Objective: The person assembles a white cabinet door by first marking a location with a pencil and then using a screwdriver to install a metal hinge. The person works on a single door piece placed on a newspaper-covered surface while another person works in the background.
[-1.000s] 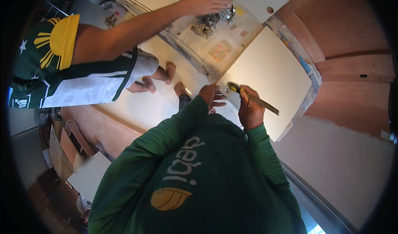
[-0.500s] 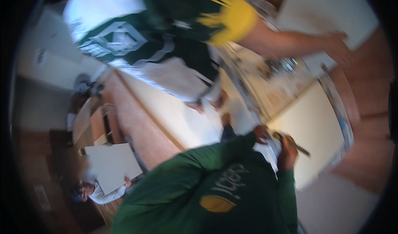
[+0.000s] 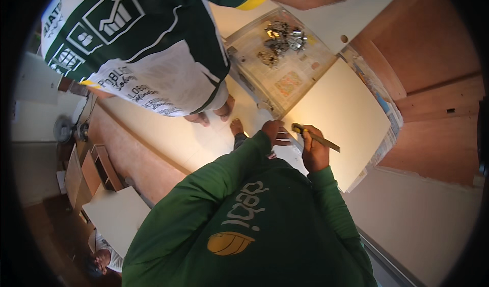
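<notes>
My right hand is closed around a tool with a black and yellow end and a long, narrow, grey-brown bar. I cannot make out its exact kind. It is held over a pale cream board, close to the board's near edge. Beside that edge, at the near left corner, is my left hand, its fingers stretched out and apart, partly seen. Whether those fingers touch the board I cannot tell. Beyond the corner lies a newspaper-covered surface with a heap of shiny metal fittings.
A person in a green and white shirt stands close on the left, an arm reaching over a white board with a round hole. Another person at lower left is by a white panel. Wooden panels stand at right.
My view has turned and steadied, so the boards and the standing person sit further left and higher. My right hand keeps the tool, and my left hand stays near the board's corner.
</notes>
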A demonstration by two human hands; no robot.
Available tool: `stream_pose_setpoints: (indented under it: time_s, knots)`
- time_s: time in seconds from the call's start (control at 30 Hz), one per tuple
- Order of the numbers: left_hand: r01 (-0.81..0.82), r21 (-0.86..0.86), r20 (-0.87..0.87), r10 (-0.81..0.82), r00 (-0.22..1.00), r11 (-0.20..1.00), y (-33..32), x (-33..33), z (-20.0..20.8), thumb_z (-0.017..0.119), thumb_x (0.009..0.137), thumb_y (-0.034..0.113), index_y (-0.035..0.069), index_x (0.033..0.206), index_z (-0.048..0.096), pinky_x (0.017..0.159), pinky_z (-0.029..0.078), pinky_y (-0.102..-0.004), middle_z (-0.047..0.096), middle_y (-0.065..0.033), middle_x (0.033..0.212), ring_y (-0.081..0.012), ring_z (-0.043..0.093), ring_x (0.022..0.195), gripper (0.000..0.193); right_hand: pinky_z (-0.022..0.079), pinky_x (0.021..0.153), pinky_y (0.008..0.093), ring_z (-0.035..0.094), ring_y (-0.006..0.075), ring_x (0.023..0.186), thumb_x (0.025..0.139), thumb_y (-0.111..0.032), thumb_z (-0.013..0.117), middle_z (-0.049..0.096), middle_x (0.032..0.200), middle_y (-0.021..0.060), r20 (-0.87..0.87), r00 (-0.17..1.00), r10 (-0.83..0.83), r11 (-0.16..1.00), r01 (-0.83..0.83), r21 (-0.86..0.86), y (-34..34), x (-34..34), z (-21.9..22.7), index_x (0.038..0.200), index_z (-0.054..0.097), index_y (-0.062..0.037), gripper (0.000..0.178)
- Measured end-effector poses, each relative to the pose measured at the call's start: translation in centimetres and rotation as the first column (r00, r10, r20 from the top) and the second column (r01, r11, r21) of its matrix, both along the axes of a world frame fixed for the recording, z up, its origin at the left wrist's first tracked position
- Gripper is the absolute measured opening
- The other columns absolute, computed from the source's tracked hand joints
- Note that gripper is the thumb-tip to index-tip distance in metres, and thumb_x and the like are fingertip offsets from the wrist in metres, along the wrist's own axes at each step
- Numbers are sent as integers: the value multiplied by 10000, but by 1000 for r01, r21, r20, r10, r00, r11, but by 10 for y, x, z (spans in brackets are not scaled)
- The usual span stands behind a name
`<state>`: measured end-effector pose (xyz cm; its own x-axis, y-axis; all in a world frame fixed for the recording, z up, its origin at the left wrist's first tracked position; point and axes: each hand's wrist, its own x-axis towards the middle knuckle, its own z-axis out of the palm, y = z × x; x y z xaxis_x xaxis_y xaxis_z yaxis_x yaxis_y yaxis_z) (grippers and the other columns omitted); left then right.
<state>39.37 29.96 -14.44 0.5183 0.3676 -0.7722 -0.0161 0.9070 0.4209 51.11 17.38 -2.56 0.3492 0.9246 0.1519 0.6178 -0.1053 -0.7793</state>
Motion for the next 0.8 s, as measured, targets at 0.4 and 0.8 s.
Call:
stream_pose_setpoints:
  time_s: [0.4, 0.8]
  knots:
    - [-8, 7, -19, 8, 1000, 1000, 5, -11, 19, 450, 1041, 223, -39, 1288, 464, 867, 627, -553, 581, -226, 1210, -386, 659, 1107, 360, 566, 761, 372, 699, 303, 819, 1048, -114, 543, 698, 1009, 196, 180, 980, -81, 995, 69, 75, 4, -10, -19, 1146, 666, 46, 224]
    - [106, -136, 88, -94, 992, 985, 32, -5, -8, 412, 1065, 261, -38, 1428, 346, 901, 613, -568, 532, -274, 1349, -410, 621, 1207, 474, 553, 811, 414, 693, 353, 924, 1048, -145, 532, 686, 1108, 206, 114, 950, -292, 956, 287, 62, 28, -13, -15, 1150, 668, 34, 246]
